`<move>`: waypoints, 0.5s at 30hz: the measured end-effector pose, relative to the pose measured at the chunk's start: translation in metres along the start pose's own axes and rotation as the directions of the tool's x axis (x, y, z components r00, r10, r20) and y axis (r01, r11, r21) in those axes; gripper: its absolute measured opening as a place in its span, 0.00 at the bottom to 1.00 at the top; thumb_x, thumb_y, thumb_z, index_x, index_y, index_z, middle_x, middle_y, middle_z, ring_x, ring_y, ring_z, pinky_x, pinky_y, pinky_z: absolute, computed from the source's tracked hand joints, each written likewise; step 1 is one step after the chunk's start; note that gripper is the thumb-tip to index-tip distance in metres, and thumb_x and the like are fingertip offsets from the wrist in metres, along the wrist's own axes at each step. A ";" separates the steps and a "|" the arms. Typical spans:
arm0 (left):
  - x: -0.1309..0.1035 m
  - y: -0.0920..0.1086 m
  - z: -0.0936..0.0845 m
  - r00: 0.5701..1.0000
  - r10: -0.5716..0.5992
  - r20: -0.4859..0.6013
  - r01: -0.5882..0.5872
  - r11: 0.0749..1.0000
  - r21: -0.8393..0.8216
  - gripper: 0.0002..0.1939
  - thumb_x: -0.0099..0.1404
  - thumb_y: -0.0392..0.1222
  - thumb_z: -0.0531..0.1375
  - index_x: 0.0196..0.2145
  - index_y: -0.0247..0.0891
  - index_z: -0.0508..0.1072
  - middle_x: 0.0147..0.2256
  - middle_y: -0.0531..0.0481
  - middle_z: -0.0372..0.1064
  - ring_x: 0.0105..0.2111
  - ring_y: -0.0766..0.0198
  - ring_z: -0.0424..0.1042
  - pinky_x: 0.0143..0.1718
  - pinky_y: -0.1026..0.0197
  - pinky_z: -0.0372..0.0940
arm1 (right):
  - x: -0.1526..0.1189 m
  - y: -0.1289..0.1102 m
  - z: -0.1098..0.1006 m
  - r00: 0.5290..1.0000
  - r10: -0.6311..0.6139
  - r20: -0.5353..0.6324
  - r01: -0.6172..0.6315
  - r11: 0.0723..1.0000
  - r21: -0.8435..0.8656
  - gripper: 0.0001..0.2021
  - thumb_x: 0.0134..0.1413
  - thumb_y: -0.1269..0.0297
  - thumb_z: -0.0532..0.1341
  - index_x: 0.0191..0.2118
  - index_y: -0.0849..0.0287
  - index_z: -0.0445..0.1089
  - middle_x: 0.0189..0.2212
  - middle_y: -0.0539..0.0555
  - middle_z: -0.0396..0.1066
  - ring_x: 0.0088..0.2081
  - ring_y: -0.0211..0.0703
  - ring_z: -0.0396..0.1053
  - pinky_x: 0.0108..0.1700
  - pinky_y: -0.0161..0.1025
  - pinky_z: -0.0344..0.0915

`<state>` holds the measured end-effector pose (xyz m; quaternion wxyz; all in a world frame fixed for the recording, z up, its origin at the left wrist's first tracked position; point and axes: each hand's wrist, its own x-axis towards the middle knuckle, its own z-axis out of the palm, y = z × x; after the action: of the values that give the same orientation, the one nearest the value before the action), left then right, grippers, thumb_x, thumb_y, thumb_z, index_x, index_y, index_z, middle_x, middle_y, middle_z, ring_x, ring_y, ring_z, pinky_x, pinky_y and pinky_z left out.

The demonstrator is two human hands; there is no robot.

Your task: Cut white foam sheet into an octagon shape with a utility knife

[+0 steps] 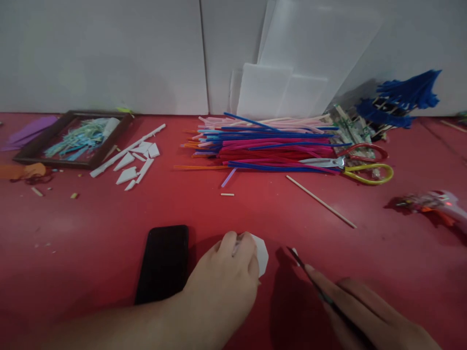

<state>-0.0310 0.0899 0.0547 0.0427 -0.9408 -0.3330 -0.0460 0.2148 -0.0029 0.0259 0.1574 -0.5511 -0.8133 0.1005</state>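
Note:
My left hand (pixel 228 274) is closed, its fingers bent down over a small white many-sided piece (pixel 261 255) on the red table. Only the right side of that piece shows past my fingers. My right hand (pixel 365 308) grips a thin dark pointed tool (pixel 317 287); whether it is a knife or tweezers I cannot tell. Beside its tip is a tiny white bit (pixel 295 253). The tip sits a short way right of the white piece, apart from it. A black phone (pixel 164 262) lies left of my left hand.
Pipe cleaners (pixel 270 146) lie in a pile at the back, with scissors (pixel 339 163) on them. A wooden stick (pixel 321 201) lies nearer. White scraps (pixel 136 163) and a brown frame (pixel 69 163) are left; a glue gun (pixel 438 200) is right.

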 end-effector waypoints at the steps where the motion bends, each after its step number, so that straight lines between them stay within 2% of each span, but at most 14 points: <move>1: 0.000 -0.001 -0.002 0.999 -0.033 0.042 0.033 0.999 -0.002 0.22 0.57 0.35 0.67 0.49 0.26 0.74 0.43 0.41 0.74 0.36 0.55 0.74 0.29 0.60 0.72 | 0.003 0.002 -0.002 0.999 0.023 -0.027 -0.023 1.000 -0.011 0.25 0.65 0.68 0.50 0.67 0.54 0.57 0.38 0.55 0.77 0.33 0.42 0.78 0.29 0.30 0.74; 3: 0.002 -0.006 -0.005 0.989 -0.053 0.138 0.056 0.998 -0.022 0.25 0.58 0.36 0.68 0.52 0.26 0.71 0.45 0.39 0.73 0.38 0.54 0.73 0.31 0.59 0.72 | 0.009 0.008 -0.006 0.993 0.078 -0.083 -0.082 0.996 -0.038 0.23 0.66 0.64 0.50 0.64 0.55 0.61 0.35 0.56 0.77 0.31 0.44 0.78 0.28 0.33 0.73; 6: 0.011 -0.028 -0.015 0.970 -0.028 0.242 0.064 0.987 -0.146 0.27 0.62 0.38 0.66 0.57 0.30 0.66 0.51 0.37 0.69 0.45 0.52 0.73 0.41 0.55 0.70 | 0.019 0.016 -0.013 0.979 0.165 -0.116 -0.170 0.985 -0.034 0.20 0.66 0.61 0.52 0.61 0.56 0.65 0.32 0.55 0.75 0.27 0.42 0.76 0.24 0.32 0.71; 9: 0.021 -0.055 -0.026 0.948 -0.011 0.318 0.115 0.945 -0.308 0.33 0.60 0.42 0.69 0.59 0.31 0.63 0.56 0.35 0.65 0.54 0.48 0.68 0.49 0.52 0.67 | 0.026 0.020 -0.017 0.973 0.212 -0.093 -0.209 0.977 0.045 0.20 0.65 0.59 0.54 0.61 0.54 0.64 0.37 0.56 0.76 0.31 0.42 0.76 0.26 0.31 0.71; 12: 0.023 -0.068 -0.030 0.936 0.033 0.351 0.130 0.893 -0.430 0.42 0.54 0.42 0.72 0.61 0.35 0.58 0.56 0.37 0.66 0.53 0.49 0.69 0.46 0.54 0.66 | 0.030 0.020 -0.017 0.962 0.263 -0.080 -0.255 0.962 0.098 0.23 0.64 0.61 0.53 0.64 0.52 0.61 0.41 0.55 0.76 0.32 0.42 0.76 0.26 0.32 0.70; 15: 0.020 -0.065 -0.027 0.941 0.140 0.307 0.040 0.856 -0.516 0.45 0.51 0.38 0.73 0.62 0.40 0.56 0.52 0.41 0.69 0.49 0.52 0.71 0.43 0.57 0.66 | 0.035 0.019 -0.017 0.961 0.263 -0.092 -0.250 0.960 0.126 0.24 0.60 0.64 0.53 0.62 0.54 0.63 0.38 0.55 0.76 0.32 0.43 0.76 0.29 0.35 0.71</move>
<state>-0.0584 0.1498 0.0875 -0.2661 -0.9202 -0.2859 0.0276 0.2256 0.0368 0.0399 0.2175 -0.6468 -0.7182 0.1360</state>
